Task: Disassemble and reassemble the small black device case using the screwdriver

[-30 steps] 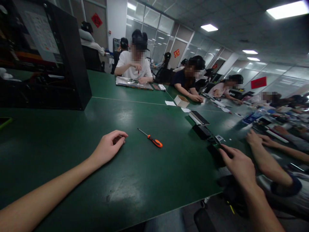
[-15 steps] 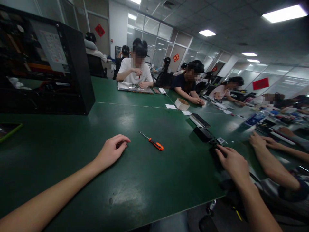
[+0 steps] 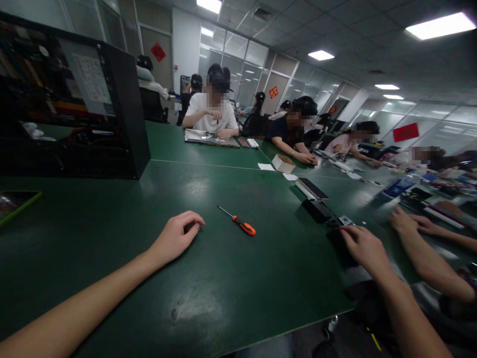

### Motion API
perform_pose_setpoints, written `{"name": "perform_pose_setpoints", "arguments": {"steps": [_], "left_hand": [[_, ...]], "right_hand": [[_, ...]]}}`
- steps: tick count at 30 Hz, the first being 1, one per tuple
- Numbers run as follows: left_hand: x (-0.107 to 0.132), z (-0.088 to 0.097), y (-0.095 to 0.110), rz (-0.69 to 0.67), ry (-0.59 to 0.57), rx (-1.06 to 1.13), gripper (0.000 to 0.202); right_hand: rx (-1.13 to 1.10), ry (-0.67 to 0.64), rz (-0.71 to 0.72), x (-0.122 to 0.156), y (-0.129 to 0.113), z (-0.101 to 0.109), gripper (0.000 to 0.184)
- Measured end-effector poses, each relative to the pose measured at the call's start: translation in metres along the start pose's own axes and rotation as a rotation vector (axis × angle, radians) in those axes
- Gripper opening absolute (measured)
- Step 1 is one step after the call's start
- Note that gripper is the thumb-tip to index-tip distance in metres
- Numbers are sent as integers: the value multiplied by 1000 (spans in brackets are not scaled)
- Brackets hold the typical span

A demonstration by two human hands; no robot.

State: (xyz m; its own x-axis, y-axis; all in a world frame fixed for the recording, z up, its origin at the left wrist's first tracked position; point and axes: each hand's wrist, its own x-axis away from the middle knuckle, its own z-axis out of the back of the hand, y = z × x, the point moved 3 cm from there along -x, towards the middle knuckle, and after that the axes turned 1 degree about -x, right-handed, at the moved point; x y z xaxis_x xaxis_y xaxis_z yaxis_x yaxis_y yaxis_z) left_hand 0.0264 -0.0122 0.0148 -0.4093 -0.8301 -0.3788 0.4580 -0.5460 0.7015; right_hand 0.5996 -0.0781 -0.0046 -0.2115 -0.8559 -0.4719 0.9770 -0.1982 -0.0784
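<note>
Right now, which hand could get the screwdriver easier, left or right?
Probably the left hand: it lies on the table near the screwdriver and seems free. The right hand is farther off, its fingers near the black part.

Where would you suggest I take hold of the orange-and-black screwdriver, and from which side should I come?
Probably grip the screwdriver by its thick handle, from above and the near right: it lies flat, with its thin shaft pointing away to the left.
</note>
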Motion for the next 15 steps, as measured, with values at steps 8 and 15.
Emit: {"name": "perform_pose_setpoints", "arguments": {"steps": [8, 15], "left_hand": [[0, 0, 2, -1, 0, 3, 19], [1, 0, 3, 3, -21, 11, 20]], "right_hand": [[-154, -81, 141, -11, 3, -12, 44], [-136, -125, 140, -14, 4, -20, 44]]}}
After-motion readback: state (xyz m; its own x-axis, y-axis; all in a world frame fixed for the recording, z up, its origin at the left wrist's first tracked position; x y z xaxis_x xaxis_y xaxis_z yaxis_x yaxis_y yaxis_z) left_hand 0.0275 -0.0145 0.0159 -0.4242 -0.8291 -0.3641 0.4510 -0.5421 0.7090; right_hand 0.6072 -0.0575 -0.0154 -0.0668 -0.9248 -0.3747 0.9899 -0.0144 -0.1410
